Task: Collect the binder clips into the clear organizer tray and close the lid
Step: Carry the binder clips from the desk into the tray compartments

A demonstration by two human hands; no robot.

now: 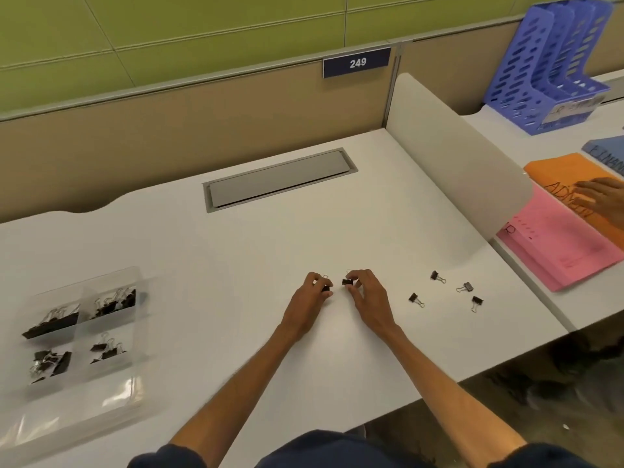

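Four loose binder clips (414,297), handles unaligned

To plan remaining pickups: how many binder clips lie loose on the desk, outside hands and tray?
4, beside the right hand: farthest clip, middle clip, leftmost clip, rightmost clip. None seems hidden.

Blue file rack (526,62), orange folder (557,173), pink folder (557,251), grey cable hatch (280,179)

Four small black wire-handled binder clips (438,276) (465,287) (416,299) (476,303) lie loose on the white desk (236,265), and two more are pinched, one in the left hand (312,298), one in the right hand (366,292). One clear plastic organizer tray (111,278) has four compartments, each holding clips. Three paper folders (557,173) (557,251) (607,153): orange, pink, blue.
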